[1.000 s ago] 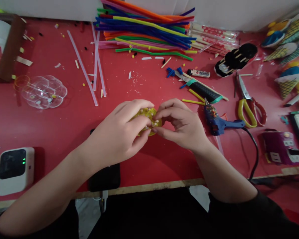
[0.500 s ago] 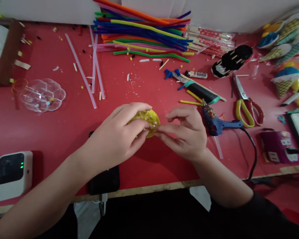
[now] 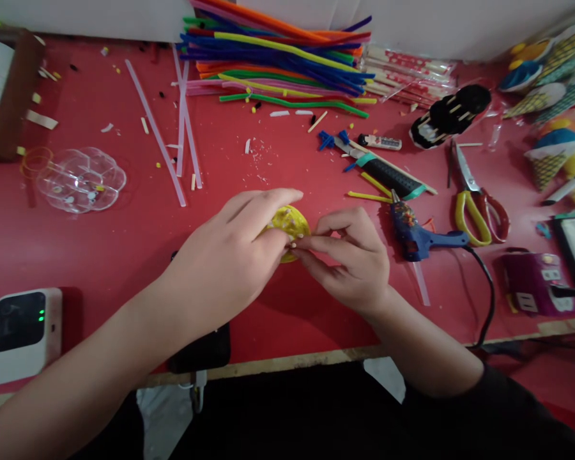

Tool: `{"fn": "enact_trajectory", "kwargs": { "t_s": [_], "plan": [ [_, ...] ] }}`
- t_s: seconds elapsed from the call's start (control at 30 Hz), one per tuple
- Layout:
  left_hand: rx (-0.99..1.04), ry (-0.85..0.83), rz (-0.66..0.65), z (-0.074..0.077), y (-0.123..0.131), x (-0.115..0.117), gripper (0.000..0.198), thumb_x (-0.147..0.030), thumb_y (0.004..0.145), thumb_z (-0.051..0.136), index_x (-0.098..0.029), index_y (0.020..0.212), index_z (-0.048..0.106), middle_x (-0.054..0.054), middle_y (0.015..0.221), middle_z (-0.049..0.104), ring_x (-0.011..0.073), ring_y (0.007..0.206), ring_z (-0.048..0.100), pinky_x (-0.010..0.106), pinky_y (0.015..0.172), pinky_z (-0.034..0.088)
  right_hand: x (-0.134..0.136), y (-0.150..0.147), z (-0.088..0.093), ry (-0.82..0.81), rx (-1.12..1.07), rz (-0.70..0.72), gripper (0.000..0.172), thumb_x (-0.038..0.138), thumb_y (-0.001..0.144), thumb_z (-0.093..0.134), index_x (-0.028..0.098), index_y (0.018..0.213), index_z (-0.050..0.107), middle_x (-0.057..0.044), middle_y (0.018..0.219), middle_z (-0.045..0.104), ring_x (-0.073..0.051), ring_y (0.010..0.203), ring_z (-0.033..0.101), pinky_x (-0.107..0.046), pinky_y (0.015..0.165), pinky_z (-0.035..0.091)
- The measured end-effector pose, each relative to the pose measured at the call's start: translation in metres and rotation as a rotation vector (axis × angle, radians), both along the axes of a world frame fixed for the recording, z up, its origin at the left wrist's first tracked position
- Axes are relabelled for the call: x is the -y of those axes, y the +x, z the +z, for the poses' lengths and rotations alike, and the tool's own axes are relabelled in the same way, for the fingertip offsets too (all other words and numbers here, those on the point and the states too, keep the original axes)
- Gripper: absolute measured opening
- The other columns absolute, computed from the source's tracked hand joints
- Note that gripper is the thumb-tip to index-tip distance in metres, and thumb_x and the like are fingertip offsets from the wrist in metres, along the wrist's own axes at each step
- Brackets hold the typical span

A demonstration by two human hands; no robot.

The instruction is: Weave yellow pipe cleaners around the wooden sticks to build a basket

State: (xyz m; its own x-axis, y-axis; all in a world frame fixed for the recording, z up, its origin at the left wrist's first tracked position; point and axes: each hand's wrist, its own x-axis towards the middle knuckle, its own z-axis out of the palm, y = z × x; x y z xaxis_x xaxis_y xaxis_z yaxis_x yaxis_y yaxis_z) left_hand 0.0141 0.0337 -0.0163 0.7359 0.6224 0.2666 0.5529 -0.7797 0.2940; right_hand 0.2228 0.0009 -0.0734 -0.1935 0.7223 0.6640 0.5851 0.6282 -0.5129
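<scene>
A round yellow disc (image 3: 294, 222) dotted with small pale bits is held above the red table, between my two hands. My left hand (image 3: 234, 239) grips it from the left, fingers curled around its edge and covering much of it. Thumb and fingertips of my right hand (image 3: 354, 255) are pinched together at the disc's lower right edge, touching it. Whatever tiny piece may lie between the fingertips is too small to make out. To the right of my right hand lies a blue hot glue gun (image 3: 414, 233) with a glue stick protruding from its back.
Colourful pipe cleaners (image 3: 287, 54) are piled at the back. Pink glue sticks (image 3: 156, 131) and a clear flower-shaped case (image 3: 81, 181) lie left. Scissors (image 3: 474, 198), a utility knife (image 3: 388, 172) and a purple box (image 3: 536, 281) are right. A black device (image 3: 204, 351) sits at the front edge.
My left fingers have shifted right over the disc, covering more of its left side. My right fingertips have moved slightly left and up along its edge, with the upper fingers curling in.
</scene>
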Motion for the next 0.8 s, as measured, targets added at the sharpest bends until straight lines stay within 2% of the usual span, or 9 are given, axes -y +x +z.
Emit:
{"fn": "enact_trajectory", "kwargs": {
  "t_s": [0.1, 0.2, 0.33, 0.5, 0.7, 0.8],
  "plan": [
    [-0.079, 0.0, -0.025, 0.006, 0.0, -0.005, 0.019, -0.012, 0.098, 0.053, -0.015, 0.096, 0.073, 0.017, 0.146, 0.063, 0.0386, 0.136, 0.061, 0.059, 0.111, 0.055, 0.0, 0.0, 0.001, 0.014, 0.003, 0.033, 0.017, 0.016, 0.091, 0.074, 0.029, 0.103, 0.075, -0.002, 0.093, 0.065, -0.018, 0.084, 0.061, -0.037, 0.07, 0.052],
    [-0.119, 0.019, -0.081, 0.013, 0.003, -0.012, 0.021, -0.01, 0.093, 0.053, -0.016, 0.091, 0.073, 0.015, 0.145, 0.063, 0.0403, 0.138, 0.059, 0.06, 0.107, 0.057, 0.0, 0.001, 0.001, 0.019, -0.011, 0.065, 0.025, 0.014, 0.091, 0.073, 0.03, 0.11, 0.074, -0.003, 0.096, 0.065, -0.019, 0.086, 0.061, -0.039, 0.073, 0.053],
    [-0.148, -0.012, -0.151, 0.021, 0.01, -0.022, 0.028, -0.003, 0.085, 0.051, -0.016, 0.091, 0.075, 0.013, 0.136, 0.067, 0.0377, 0.133, 0.062, 0.054, 0.101, 0.06, 0.0, 0.003, -0.001, 0.006, -0.028, 0.074, 0.032, 0.013, 0.09, 0.073, 0.031, 0.116, 0.072, -0.003, 0.099, 0.065, -0.02, 0.09, 0.062, -0.04, 0.076, 0.053],
    [-0.274, 0.012, -0.21, 0.026, 0.02, -0.03, 0.029, 0.0, 0.078, 0.053, -0.018, 0.084, 0.074, 0.012, 0.12, 0.073, 0.0347, 0.124, 0.065, 0.046, 0.097, 0.061, -0.002, 0.003, -0.002, 0.008, -0.027, 0.067, 0.025, 0.014, 0.091, 0.072, 0.029, 0.11, 0.07, -0.003, 0.096, 0.064, -0.02, 0.087, 0.062, -0.039, 0.074, 0.054],
    [-0.373, -0.037, -0.154, 0.031, 0.028, -0.03, 0.028, 0.0, 0.074, 0.061, -0.015, 0.093, 0.075, 0.016, 0.131, 0.07, 0.039, 0.122, 0.067, 0.049, 0.093, 0.061, -0.003, 0.0, -0.003, 0.017, -0.027, 0.061, 0.019, 0.014, 0.093, 0.071, 0.027, 0.105, 0.067, -0.002, 0.094, 0.063, -0.018, 0.085, 0.062, -0.037, 0.074, 0.054],
    [-0.357, -0.028, -0.118, 0.031, 0.03, -0.029, 0.025, -0.003, 0.075, 0.064, -0.015, 0.094, 0.075, 0.016, 0.126, 0.073, 0.0389, 0.115, 0.07, 0.048, 0.086, 0.062, -0.003, -0.001, -0.006, 0.016, -0.059, 0.044, 0.018, 0.015, 0.093, 0.071, 0.028, 0.105, 0.067, -0.002, 0.094, 0.062, -0.018, 0.085, 0.062, -0.036, 0.073, 0.054]
  ]
}}
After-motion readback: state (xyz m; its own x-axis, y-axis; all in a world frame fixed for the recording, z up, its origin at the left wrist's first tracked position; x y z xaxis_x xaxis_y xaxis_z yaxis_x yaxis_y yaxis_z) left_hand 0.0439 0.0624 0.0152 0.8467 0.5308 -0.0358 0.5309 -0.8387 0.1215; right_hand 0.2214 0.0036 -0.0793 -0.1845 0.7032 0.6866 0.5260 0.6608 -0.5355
